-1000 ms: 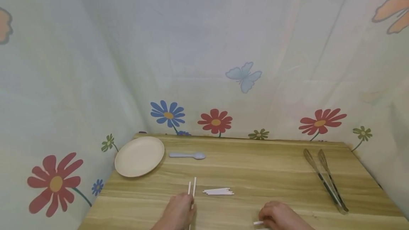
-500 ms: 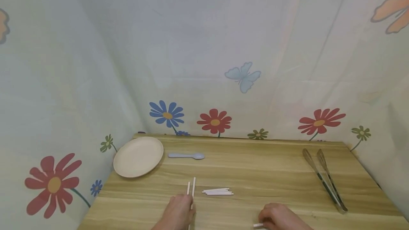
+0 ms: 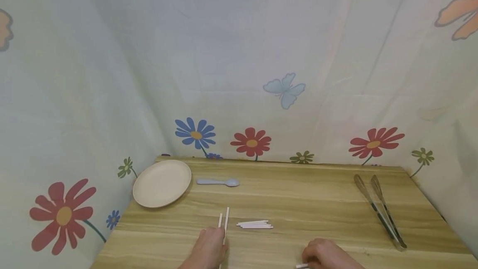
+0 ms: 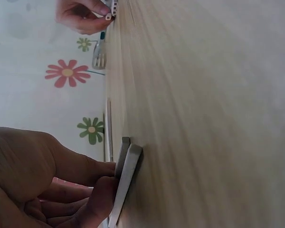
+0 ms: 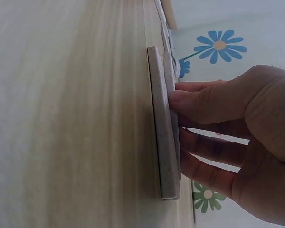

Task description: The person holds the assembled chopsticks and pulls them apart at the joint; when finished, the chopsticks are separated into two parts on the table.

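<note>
In the head view my left hand (image 3: 210, 247) is at the near side of the table, with two white sticks (image 3: 226, 219) pointing away from it. The left wrist view shows thumb and forefinger pinching one stick (image 4: 123, 154); the second (image 4: 127, 183) lies along its outer side, close on the tabletop. Farther right, my right hand (image 3: 328, 254) pinches a white stick (image 5: 171, 104) between thumb and fingers. It lies alongside another stick (image 5: 162, 133) on the wood. Several square stick ends (image 4: 115, 7) show by the right fingers in the left wrist view.
A small bundle of white sticks (image 3: 255, 224) lies between my hands. Behind are a pale plate (image 3: 162, 184) at the left and a grey-blue spoon (image 3: 218, 182). Metal tongs (image 3: 384, 215) lie at the right. A flowered curtain (image 3: 239, 53) surrounds the wooden table (image 3: 298, 194).
The stick end by my right hand has shifted slightly nearer to me, and a second end below it has gone out of the head view. My left hand has hardly moved.
</note>
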### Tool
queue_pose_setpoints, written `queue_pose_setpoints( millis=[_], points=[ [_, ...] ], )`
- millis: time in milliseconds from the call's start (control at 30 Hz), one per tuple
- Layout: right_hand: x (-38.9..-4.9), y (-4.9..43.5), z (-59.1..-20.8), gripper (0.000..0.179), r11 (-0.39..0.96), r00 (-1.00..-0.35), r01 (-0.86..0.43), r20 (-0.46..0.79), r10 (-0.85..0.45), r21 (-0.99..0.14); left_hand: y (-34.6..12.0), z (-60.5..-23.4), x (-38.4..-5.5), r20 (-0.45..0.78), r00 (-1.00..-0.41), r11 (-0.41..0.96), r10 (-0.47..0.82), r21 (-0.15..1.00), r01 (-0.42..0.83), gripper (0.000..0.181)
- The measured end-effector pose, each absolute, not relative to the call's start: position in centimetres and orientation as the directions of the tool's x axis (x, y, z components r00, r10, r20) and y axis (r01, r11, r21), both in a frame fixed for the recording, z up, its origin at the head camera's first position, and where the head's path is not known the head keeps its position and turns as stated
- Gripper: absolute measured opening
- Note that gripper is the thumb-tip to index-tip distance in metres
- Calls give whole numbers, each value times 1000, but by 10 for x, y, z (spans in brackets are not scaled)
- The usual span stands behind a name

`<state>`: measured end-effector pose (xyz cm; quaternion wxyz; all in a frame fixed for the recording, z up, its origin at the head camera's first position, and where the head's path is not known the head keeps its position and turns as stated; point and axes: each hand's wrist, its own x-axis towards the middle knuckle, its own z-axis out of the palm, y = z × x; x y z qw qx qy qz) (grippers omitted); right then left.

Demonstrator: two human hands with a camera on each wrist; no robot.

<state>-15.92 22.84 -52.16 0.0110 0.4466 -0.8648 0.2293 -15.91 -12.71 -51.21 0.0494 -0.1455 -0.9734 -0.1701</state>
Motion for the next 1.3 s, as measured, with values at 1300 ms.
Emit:
queue_pose_setpoints(
  millis=[1300],
  points=[
    [-160, 227, -517, 11, 511, -642, -697, 121, -757, -503, -130, -514, -157, 209, -941, 893, 268, 314, 324, 18]
  ],
)
